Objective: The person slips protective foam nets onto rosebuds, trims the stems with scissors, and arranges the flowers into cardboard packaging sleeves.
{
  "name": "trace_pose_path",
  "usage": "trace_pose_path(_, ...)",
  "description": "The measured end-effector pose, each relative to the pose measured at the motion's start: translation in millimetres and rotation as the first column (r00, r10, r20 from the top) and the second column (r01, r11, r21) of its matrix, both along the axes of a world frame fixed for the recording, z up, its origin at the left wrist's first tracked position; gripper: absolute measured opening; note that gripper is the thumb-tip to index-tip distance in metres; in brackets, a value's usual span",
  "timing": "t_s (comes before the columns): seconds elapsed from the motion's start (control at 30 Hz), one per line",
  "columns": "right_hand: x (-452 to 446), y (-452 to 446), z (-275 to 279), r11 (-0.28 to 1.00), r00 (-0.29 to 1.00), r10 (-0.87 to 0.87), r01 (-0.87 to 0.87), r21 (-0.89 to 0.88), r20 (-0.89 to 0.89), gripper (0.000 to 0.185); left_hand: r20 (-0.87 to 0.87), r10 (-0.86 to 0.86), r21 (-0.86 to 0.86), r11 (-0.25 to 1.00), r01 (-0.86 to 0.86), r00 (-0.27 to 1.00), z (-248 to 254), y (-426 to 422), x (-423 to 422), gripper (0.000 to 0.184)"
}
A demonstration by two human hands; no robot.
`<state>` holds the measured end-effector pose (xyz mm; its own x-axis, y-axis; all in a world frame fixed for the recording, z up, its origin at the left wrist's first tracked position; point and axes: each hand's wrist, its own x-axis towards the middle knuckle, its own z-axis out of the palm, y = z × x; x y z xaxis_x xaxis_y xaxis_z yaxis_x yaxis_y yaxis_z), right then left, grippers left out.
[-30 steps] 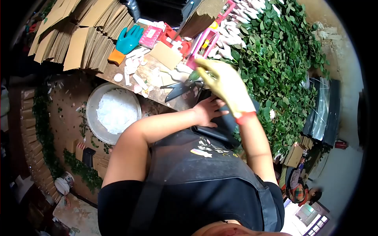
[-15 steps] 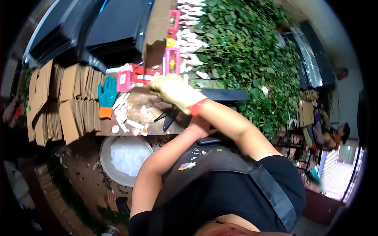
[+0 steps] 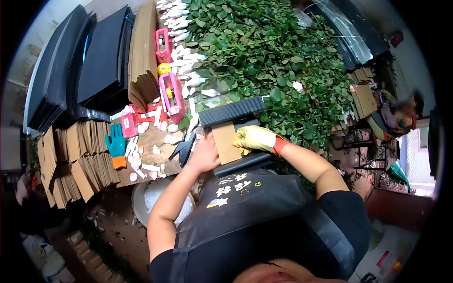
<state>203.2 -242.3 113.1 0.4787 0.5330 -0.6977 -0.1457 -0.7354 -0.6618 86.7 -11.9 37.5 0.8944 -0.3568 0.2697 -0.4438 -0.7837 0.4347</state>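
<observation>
A brown cardboard piece (image 3: pixel 225 145) lies between a ribbed black strip (image 3: pixel 231 112) and a black folded edge (image 3: pixel 243 162), close to the apron. My right hand (image 3: pixel 256 140), in a pale yellow glove with a red cuff, is closed with curled fingers on the cardboard's right edge. At its left edge, my bare left hand (image 3: pixel 205 153) lies flat with the fingers stretched out; its fingertips are partly unclear. Black-handled scissors (image 3: pixel 184 150) rest just left of my left hand.
Leafy stems with white-wrapped heads (image 3: pixel 269 52) cover the back right. Pink tape dispensers (image 3: pixel 172 96), a teal glove (image 3: pixel 115 140), cardboard stacks (image 3: pixel 89 160) and black sheets (image 3: pixel 104 56) stand left. Below the table edge is a white tub (image 3: pixel 141 203). A person (image 3: pixel 401 118) is at far right.
The view has turned. My gloved right hand has come down from above the table to the cardboard piece, which now lies on the black material. My left hand has shifted to its left edge.
</observation>
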Motion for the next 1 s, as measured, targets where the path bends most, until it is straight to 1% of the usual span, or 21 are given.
trace_pose_path(0.1, -3.2, 15.9, 28.3, 0.987, 0.988, 0.104, -0.089, -0.135, 0.114, 0.026, 0.081, 0.065, -0.063, 0.996, -0.060, 0.995, 25.3, 29.5, -19.9, 0.052)
trace_pose_path(0.13, -3.4, 16.2, 27.7, 0.990, 0.988, 0.097, -0.083, -0.113, 0.118, 0.026, 0.193, 0.039, -0.085, 0.996, -0.023, 0.980, 32.4, 29.7, -16.0, 0.039)
trace_pose_path(0.17, -4.3, 15.1, 27.0, 0.993, 0.989, 0.087, -0.077, -0.092, 0.118, 0.026, 0.184, 0.024, -0.167, 0.986, 0.007, 0.983, 38.7, 22.9, -14.4, 0.033)
trace_pose_path(0.23, -4.2, 16.3, 42.1, 0.982, 0.973, 0.161, -0.142, -0.123, 0.163, 0.032, 0.021, -0.062, -0.163, 0.984, 0.065, 0.998, 48.0, 5.1, -8.4, 0.031)
trace_pose_path(0.27, -3.6, 13.6, 41.7, 0.955, 0.903, 0.293, -0.257, -0.151, 0.316, 0.035, -0.060, -0.048, -0.086, 0.995, 0.043, 0.997, 37.0, -4.4, -9.0, 0.026)
trace_pose_path(0.33, 2.2, 13.6, 53.0, 0.868, 0.710, 0.489, -0.453, -0.203, 0.507, 0.044, -0.030, 0.025, -0.080, 0.996, -0.027, 0.999, 29.3, -13.7, -15.5, 0.018)
trace_pose_path(0.37, 13.4, 9.6, 72.4, 0.847, 0.762, 0.523, -0.514, -0.135, 0.381, 0.039, -0.043, 0.038, -0.071, 0.997, -0.041, 0.998, 30.5, -13.0, -14.8, 0.016)
trace_pose_path(0.43, 30.8, 12.7, 112.0, 0.949, 0.974, 0.193, -0.216, 0.230, 0.121, 0.031, -0.031, 0.065, -0.091, 0.994, -0.067, 0.997, 36.9, -18.1, -18.0, 0.015)
trace_pose_path(0.47, 65.2, 16.1, 104.6, 0.955, 0.939, -0.017, -0.086, 0.282, 0.344, 0.028, -0.028, 0.064, -0.102, 0.993, -0.066, 0.998, 38.3, -20.3, -13.4, 0.016)
trace_pose_path(0.5, 106.4, 23.6, 90.7, 0.937, 0.814, -0.215, 0.016, 0.350, 0.539, 0.027, -0.021, 0.075, -0.117, 0.990, -0.077, 0.997, 38.7, -22.1, -16.1, 0.016)
trace_pose_path(0.53, 138.0, 24.8, 68.5, 0.965, 0.655, -0.177, -0.030, 0.259, 0.735, 0.027, -0.014, 0.073, -0.134, 0.988, -0.074, 0.997, 35.7, -21.4, -15.8, 0.016)
trace_pose_path(0.57, 167.9, 24.8, 37.7, 0.987, 0.457, -0.113, -0.049, 0.152, 0.882, 0.027, -0.021, 0.076, -0.124, 0.989, -0.078, 0.997, 35.2, -20.8, -15.9, 0.016)
trace_pose_path(0.63, 226.2, 26.8, -51.9, 0.968, 0.153, 0.252, -0.027, -0.251, 0.956, 0.028, -0.050, 0.072, -0.107, 0.991, -0.077, 0.996, 38.1, -19.9, -13.9, 0.017)
trace_pose_path(0.7, 237.0, 20.5, -88.2, 0.903, 0.047, 0.424, 0.050, -0.426, 0.904, 0.028, -0.083, 0.056, -0.085, 0.994, -0.063, 0.995, 42.2, -19.5, -11.3, 0.018)
trace_pose_path(0.73, 241.6, 21.6, -58.2, 0.821, 0.308, 0.558, -0.068, -0.568, 0.770, 0.028, -0.089, 0.050, -0.079, 0.995, -0.057, 0.995, 44.2, -18.5, -10.1, 0.018)
trace_pose_path(0.77, 243.7, 24.2, -45.3, 0.865, 0.399, 0.474, -0.042, -0.501, 0.785, 0.026, -0.093, 0.046, -0.072, 0.996, -0.053, 0.995, 45.3, -15.6, -8.5, 0.019)
trace_pose_path(0.83, 229.8, 14.9, 0.5, 0.974, 0.080, 0.200, -0.126, -0.189, 0.976, 0.024, -0.107, 0.032, -0.072, 0.997, -0.040, 0.994, 43.5, -12.7, -5.4, 0.020)
trace_pose_path(0.87, 225.0, 13.3, 19.4, 0.971, -0.066, -0.052, -0.239, 0.035, 0.996, 0.026, -0.102, 0.026, -0.075, 0.997, -0.034, 0.994, 41.7, -10.9, -4.0, 0.021)
trace_pose_path(0.9, 211.1, 8.1, 51.1, 0.962, 0.042, -0.056, -0.264, 0.065, 0.998, 0.027, -0.098, 0.024, -0.077, 0.996, -0.032, 0.995, 40.4, -10.1, -4.6, 0.021)
trace_pose_path(0.97, 183.3, -9.5, 69.1, 0.993, -0.045, 0.075, -0.089, -0.079, 0.996, 0.027, -0.125, 0.013, -0.091, 0.996, -0.024, 0.992, 43.2, -7.4, -2.4, 0.024)
trace_pose_path(1.0, 167.1, -15.4, 98.6, 0.963, -0.087, 0.040, -0.263, -0.061, 0.995, 0.027, -0.139, 0.007, -0.098, 0.995, -0.021, 0.990, 41.5, -5.2, -2.0, 0.025)
